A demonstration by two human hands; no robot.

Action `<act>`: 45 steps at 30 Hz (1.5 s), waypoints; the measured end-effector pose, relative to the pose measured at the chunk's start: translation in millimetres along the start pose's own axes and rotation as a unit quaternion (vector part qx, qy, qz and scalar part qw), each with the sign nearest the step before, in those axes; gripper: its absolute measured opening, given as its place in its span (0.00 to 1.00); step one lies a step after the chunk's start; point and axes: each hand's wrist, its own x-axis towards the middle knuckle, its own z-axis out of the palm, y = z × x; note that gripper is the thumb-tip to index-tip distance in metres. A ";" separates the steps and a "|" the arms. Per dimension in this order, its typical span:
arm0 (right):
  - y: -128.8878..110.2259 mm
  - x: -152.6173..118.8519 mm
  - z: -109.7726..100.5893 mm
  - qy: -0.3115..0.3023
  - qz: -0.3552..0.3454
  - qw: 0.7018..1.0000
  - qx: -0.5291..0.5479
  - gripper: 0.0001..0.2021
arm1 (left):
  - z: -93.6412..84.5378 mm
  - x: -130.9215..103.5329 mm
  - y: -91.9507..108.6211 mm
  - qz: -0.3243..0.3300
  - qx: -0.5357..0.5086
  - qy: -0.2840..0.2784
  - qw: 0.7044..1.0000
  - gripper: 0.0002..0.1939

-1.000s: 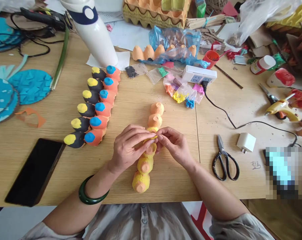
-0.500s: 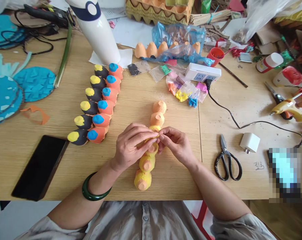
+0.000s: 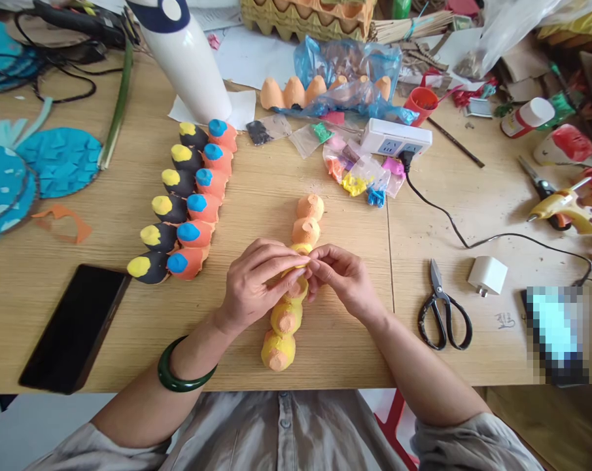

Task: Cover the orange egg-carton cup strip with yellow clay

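A strip of egg-carton cups (image 3: 286, 318) runs away from me on the wooden table. Its near cups have yellow round their sides and bare orange tips; the two farthest are plain orange. Over the strip's middle, my left hand (image 3: 259, 281) pinches a small bit of yellow clay (image 3: 300, 264) between thumb and fingers. My right hand (image 3: 342, 278) meets it fingertip to fingertip, closed on the same bit. The fingers partly hide the clay and the cups beneath. Left of my hands stand a black row with yellow tips (image 3: 161, 206) and an orange row with blue tips (image 3: 203, 207).
A black phone (image 3: 74, 327) lies at the near left, and scissors (image 3: 437, 307) lie to the right. Beyond the strip are clay packets (image 3: 362, 176), a power strip (image 3: 396, 140) with its cable, a white bottle (image 3: 188, 65) and orange cups (image 3: 294, 93) under blue plastic.
The view has shifted slightly, so the table items appear a little further left and up. Both hands stay together over the strip, with the fingertips moved only slightly.
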 end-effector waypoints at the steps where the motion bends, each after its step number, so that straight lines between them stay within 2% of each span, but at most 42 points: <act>1: -0.4 0.0 0.2 0.002 0.001 1.000 0.003 0.18 | -0.3 -0.2 -0.1 -0.004 0.002 0.002 1.000 0.09; 12: 3.2 1.5 -0.8 0.004 -0.005 1.000 -0.018 0.19 | 0.2 0.2 -0.4 -0.011 0.003 -0.017 1.000 0.08; 24: 1.5 1.2 0.3 0.004 -0.003 1.000 -0.021 0.19 | -1.0 -0.4 0.1 -0.015 0.008 -0.008 1.000 0.06; 26: 0.7 1.5 0.0 0.025 -0.009 0.999 -0.028 0.19 | -1.5 -1.0 1.5 -0.043 0.010 -0.002 0.999 0.04; 28: 0.8 2.4 -1.0 0.059 -0.017 0.998 -0.027 0.19 | -1.1 -2.1 2.7 -0.116 -0.020 0.015 0.993 0.03; 30: 2.0 4.0 -2.9 0.092 -0.027 0.995 -0.022 0.18 | 0.6 -3.4 1.9 -0.228 -0.095 0.050 0.968 0.05; 32: 3.7 6.0 -5.3 0.113 -0.038 0.993 -0.022 0.18 | 2.9 -4.3 -2.2 -0.335 -0.193 0.091 0.918 0.09; 34: 5.1 8.0 -7.9 0.126 -0.045 0.991 -0.022 0.17 | 4.6 -4.9 -9.5 -0.403 -0.277 0.116 0.865 0.11; 38: 5.3 10.7 -11.9 0.149 -0.055 0.987 -0.017 0.18 | 2.4 -5.0 -25.1 -0.443 -0.400 0.085 0.798 0.12; 40: 5.1 11.4 -13.4 0.154 -0.058 0.986 -0.018 0.19 | -0.2 -3.7 -28.2 -0.461 -0.437 0.063 0.769 0.09; 42: 5.7 11.9 -14.7 0.157 -0.060 0.986 -0.025 0.18 | -1.9 -1.2 -27.4 -0.487 -0.462 0.071 0.738 0.04; 45: 8.4 12.8 -16.4 0.179 -0.080 0.979 -0.049 0.17 | -0.8 2.2 -22.8 -0.522 -0.466 0.084 0.710 0.04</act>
